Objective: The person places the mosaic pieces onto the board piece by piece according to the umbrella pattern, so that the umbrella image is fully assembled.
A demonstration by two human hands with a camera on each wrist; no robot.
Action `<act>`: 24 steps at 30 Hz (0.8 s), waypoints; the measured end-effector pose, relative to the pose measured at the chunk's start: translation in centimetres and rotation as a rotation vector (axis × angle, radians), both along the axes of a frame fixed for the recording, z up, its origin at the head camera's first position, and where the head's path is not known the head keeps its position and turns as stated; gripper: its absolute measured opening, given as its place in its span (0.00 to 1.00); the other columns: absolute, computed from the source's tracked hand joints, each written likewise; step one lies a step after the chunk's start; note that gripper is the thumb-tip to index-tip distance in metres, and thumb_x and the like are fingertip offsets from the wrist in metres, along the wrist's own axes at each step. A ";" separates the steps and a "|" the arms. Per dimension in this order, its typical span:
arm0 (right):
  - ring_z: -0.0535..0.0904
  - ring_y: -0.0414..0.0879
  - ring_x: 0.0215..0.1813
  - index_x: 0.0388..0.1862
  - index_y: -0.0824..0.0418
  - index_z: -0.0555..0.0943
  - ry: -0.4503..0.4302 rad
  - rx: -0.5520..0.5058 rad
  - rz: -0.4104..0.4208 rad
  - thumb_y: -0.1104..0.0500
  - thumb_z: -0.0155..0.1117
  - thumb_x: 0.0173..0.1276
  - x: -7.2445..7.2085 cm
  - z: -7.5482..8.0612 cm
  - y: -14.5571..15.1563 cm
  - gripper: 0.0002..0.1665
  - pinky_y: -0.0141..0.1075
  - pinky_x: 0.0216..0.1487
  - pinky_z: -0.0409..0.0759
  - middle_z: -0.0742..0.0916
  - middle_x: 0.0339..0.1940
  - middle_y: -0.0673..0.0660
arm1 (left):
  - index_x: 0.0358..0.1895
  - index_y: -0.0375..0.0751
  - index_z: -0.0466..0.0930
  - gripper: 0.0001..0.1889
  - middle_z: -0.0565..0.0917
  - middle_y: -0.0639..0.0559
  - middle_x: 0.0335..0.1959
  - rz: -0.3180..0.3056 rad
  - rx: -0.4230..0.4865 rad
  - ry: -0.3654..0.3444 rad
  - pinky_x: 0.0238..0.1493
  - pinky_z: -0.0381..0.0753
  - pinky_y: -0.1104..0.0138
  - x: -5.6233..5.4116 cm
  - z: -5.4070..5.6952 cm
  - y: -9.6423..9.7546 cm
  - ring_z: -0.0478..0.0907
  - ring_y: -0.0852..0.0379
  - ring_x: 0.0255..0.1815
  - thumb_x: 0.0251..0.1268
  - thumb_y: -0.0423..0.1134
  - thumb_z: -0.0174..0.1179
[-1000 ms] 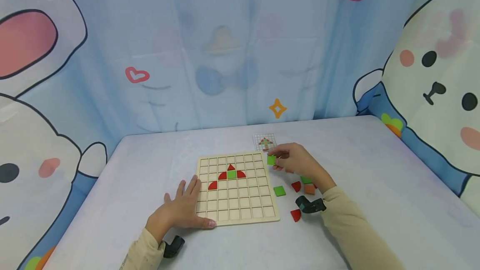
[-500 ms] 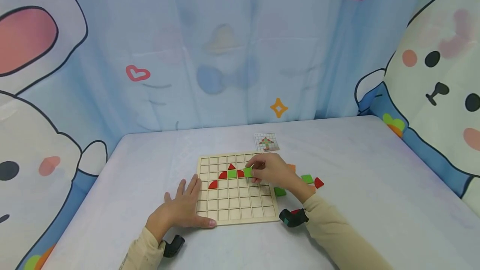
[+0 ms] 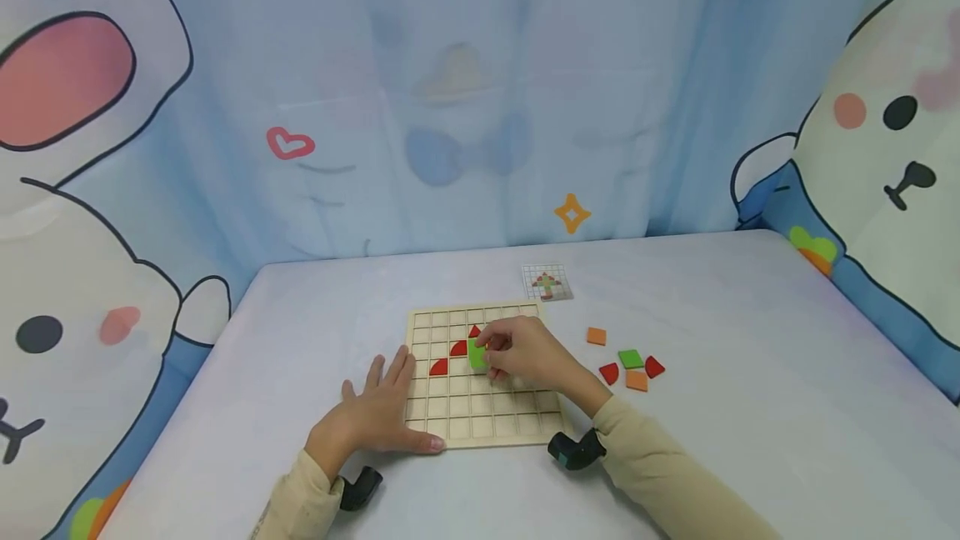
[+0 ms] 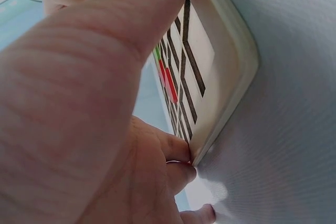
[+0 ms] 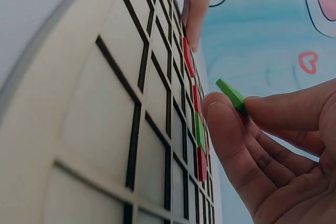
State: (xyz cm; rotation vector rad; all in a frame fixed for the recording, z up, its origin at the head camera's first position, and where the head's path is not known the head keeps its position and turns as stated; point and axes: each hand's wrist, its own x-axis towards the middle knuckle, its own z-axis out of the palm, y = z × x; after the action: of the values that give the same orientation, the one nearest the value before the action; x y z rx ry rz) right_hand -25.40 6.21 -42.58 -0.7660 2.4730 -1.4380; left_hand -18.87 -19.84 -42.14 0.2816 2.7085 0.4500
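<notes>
A light wooden grid board (image 3: 487,433) lies on the white-covered table. My left hand (image 3: 378,417) rests at its left side, fingers spread along the edge and thumb on the front left corner. Between thumb and fingertips my right hand (image 3: 531,354) pinches a green square tile (image 5: 231,96), tilted and just above the board. On the board sit a red triangle (image 3: 474,331), red quarter-circle pieces (image 3: 438,367) and a green square (image 5: 199,131), which the right hand and held tile hide in the head view.
Right of the board lie loose pieces: orange squares (image 3: 637,381), a green square (image 3: 631,359) and red quarter circles (image 3: 655,367). A small pattern card (image 3: 547,282) lies behind the board. A blue cartoon curtain (image 3: 465,148) hangs beyond the table.
My right hand has carried the green tile leftward, from beside the board's right edge to over its upper middle. The left hand stays on the board's edge. The head view has shifted slightly.
</notes>
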 end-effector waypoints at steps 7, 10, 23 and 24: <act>0.87 0.48 0.25 0.47 0.67 0.88 0.006 0.009 0.009 0.72 0.65 0.72 -0.3 0.2 -1.9 0.09 0.39 0.32 0.87 0.87 0.26 0.54 | 0.88 0.34 0.43 0.72 0.41 0.40 0.90 -0.007 -0.024 -0.003 0.72 0.44 0.21 -0.1 -0.1 0.1 0.37 0.30 0.87 0.53 0.72 0.77; 0.87 0.48 0.23 0.46 0.68 0.88 -0.013 0.000 -0.011 0.73 0.64 0.72 -0.4 0.0 -2.8 0.09 0.40 0.28 0.87 0.86 0.24 0.54 | 0.88 0.34 0.43 0.71 0.41 0.40 0.90 -0.010 -0.018 -0.005 0.72 0.43 0.21 -0.1 -0.1 0.0 0.37 0.30 0.87 0.54 0.71 0.77; 0.83 0.44 0.19 0.42 0.68 0.87 -0.015 0.056 -0.096 0.72 0.64 0.71 -0.2 -0.9 -4.1 0.07 0.35 0.24 0.82 0.85 0.20 0.53 | 0.88 0.34 0.44 0.71 0.42 0.41 0.90 -0.009 -0.020 -0.004 0.72 0.43 0.22 -0.1 0.1 0.1 0.37 0.30 0.87 0.54 0.71 0.77; 0.83 0.44 0.19 0.42 0.68 0.87 -0.011 0.058 -0.097 0.72 0.64 0.71 -0.2 -0.9 -4.2 0.07 0.35 0.24 0.81 0.85 0.20 0.53 | 0.88 0.34 0.44 0.71 0.42 0.41 0.90 -0.008 -0.019 -0.004 0.72 0.43 0.22 -0.2 0.0 0.1 0.37 0.30 0.87 0.54 0.71 0.77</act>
State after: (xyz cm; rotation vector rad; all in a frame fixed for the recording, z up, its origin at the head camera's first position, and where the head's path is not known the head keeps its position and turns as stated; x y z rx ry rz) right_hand -25.59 2.02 -43.49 -0.6334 2.5642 -1.3900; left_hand -19.03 -19.74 -42.10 0.2862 2.7049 0.4223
